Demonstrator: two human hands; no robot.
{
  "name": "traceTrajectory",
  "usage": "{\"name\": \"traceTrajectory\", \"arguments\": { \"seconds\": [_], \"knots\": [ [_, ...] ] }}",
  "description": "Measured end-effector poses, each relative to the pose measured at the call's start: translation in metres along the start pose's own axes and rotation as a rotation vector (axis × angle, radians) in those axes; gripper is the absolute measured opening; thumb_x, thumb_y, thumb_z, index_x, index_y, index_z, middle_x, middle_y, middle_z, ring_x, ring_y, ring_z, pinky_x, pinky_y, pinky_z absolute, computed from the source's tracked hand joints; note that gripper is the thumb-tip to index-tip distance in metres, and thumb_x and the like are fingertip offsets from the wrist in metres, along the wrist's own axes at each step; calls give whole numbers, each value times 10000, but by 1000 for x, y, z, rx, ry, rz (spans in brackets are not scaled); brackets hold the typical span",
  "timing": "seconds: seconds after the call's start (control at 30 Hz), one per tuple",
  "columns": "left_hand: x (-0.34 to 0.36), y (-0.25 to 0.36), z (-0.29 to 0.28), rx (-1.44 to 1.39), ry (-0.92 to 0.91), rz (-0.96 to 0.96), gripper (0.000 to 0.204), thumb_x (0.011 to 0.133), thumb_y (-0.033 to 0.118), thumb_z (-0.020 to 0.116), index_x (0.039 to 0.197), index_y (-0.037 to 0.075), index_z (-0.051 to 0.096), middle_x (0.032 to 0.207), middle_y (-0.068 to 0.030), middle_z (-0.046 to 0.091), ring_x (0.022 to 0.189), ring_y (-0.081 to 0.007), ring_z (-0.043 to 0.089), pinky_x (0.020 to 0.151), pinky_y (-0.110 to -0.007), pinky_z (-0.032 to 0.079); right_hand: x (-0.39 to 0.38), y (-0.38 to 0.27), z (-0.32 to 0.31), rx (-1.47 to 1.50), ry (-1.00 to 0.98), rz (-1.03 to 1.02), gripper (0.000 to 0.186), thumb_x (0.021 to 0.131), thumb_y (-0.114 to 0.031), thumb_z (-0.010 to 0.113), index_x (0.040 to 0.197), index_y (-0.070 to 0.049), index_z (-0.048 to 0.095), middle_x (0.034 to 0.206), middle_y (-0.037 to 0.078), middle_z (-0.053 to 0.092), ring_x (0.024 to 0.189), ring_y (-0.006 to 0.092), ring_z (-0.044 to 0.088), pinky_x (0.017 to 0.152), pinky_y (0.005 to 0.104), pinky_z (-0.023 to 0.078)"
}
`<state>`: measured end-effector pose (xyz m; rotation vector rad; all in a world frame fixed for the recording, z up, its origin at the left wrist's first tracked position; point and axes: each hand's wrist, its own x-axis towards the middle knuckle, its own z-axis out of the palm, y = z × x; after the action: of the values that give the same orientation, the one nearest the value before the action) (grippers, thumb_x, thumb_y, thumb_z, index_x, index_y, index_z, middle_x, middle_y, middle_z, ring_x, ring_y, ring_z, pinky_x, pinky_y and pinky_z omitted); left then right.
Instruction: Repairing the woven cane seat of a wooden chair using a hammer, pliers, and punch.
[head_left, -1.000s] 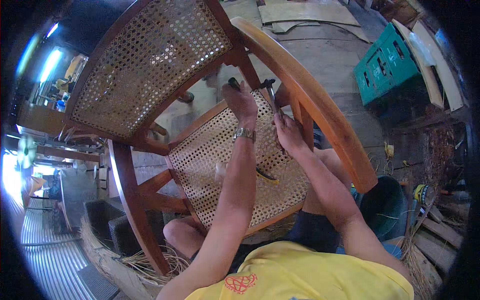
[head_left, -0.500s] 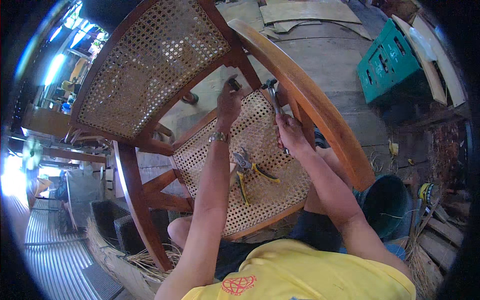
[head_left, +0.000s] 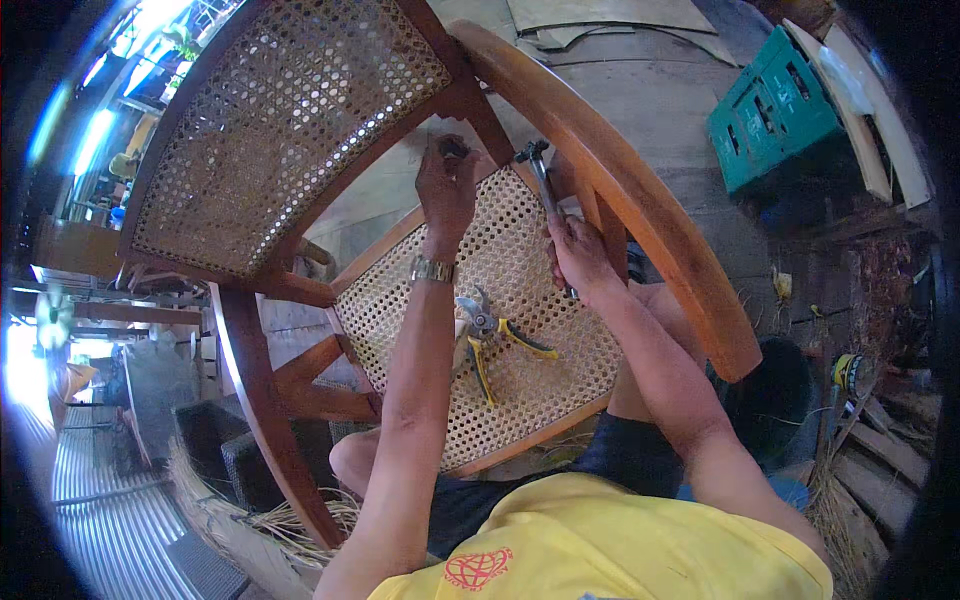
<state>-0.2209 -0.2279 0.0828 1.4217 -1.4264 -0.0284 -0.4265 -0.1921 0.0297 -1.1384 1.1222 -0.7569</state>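
The cane seat [head_left: 550, 405] bears pliers [head_left: 480, 319]; their yellow-black handles [head_left: 481, 370] splay apart.

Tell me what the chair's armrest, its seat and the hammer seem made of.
The armrest looks like wood, probably varnished: orange-brown with a sheen. The seat looks like pale woven cane, possibly synthetic: strands cross around regular holes. The hammer seems mostly metal: its shaft shines grey.

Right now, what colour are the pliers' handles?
The handles are yellow and black; the head view, the only one, shows them.
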Motion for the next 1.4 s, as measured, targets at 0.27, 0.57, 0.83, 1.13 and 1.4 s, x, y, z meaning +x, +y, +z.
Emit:
{"name": "traceTrajectory", "arguments": {
  "seconds": [0.27, 0.57, 0.83, 1.13, 1.4],
  "knots": [
    [-2, -29, 3, -53, 53, -226, 274, 889, 176, 720, 1050, 18, 565, 911, -142, 692, 801, -233, 690, 709, -363, 524, 4, 6, -4, -25, -69, -63, 386, 1034, -422, 467, 990, -42, 517, 611, -15, 414, 444, 92, 405, 414, 270, 373],
    [-10, -39, 11, -5, 39, -299, 279, 894, 225, 710, 1023, 19, 573, 869, -152, 694, 790, -281, 693, 691, -396, 525, -14, -18, -4, 185, -97, 139, 383, 1035, -436, 460, 981, -58, 496, 618, -17, 419, 442, 96, 405, 418, 262, 376],
    [-9, -42, 7, 4, -82, -285, 299, 927, 254, 701, 1102, 58, 558, 964, -91, 690, 805, -149, 651, 703, -302, 499, -2, 2, -7, 16, -76, 93, 407, 1039, -447, 432, 981, -51, 503, 624, 7, 452, 456, 114, 445, 439, 291, 406],
    [5, -34, 2, -31, -232, -376, 283, 904, 189, 701, 1134, 69, 587, 935, -166, 688, 903, -262, 675, 729, -382, 504, -27, -37, 1, -621, 126, -474, 364, 1038, -353, 437, 943, -16, 533, 658, 194, 558, 596, 358, 599, 585, 446, 461],
    [-5, -26, -3, -19, -255, -169, 239, 901, 157, 678, 1107, 67, 598, 892, -204, 696, 789, -338, 696, 652, -433, 510, -56, -110, 31, -457, 247, -776, 278, 1019, -259, 485, 924, -4, 545, 662, 207, 571, 620, 378, 609, 585, 464, 450]
  ]
}}
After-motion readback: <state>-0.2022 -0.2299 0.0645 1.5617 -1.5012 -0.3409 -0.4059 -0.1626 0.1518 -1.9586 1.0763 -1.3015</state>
